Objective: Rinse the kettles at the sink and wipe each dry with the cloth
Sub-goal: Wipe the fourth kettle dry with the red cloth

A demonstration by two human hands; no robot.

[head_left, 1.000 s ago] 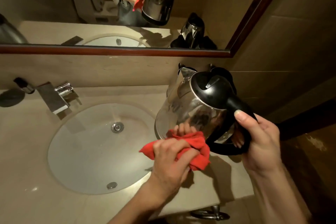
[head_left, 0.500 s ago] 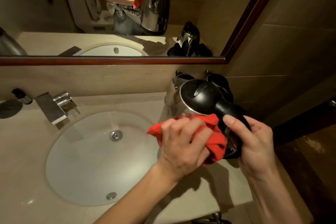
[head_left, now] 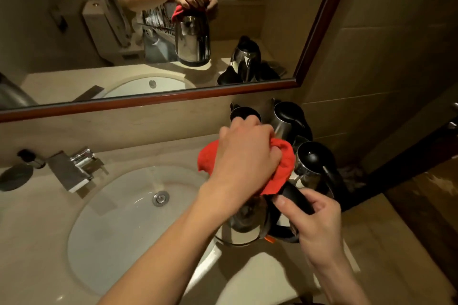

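Here the left hand (head_left: 244,156) presses a bunched red cloth (head_left: 282,168) down onto the top of the held kettle (head_left: 244,226), fingers curled into the fabric. The right hand (head_left: 313,225) wraps the kettle's black handle (head_left: 296,197), thumb lying along its upper curve. The kettle hangs over the counter (head_left: 247,280) at the right rim of the sink (head_left: 119,218), its steel body showing below the left wrist; its lid is hidden under cloth and hand.

Three more kettles stand in the counter's far right corner: one far kettle (head_left: 244,112) partly behind the left hand, a second far kettle (head_left: 288,119) with a black lid, and a near kettle (head_left: 314,163) just beside the cloth. Whether these have been rinsed or dried cannot be told. The tap (head_left: 74,171) sits at the sink's far left rim; no water can be seen running.

The step in hand is judged to be drying the top of the held kettle. To do it well, the right hand should keep the handle firm and the body level, while the cloth works round the lid edge, spout and handle joint, where water collects. A fresh fold of cloth should then pass down the steel wall. The near kettle stands close enough that a wide sweep risks knocking it.
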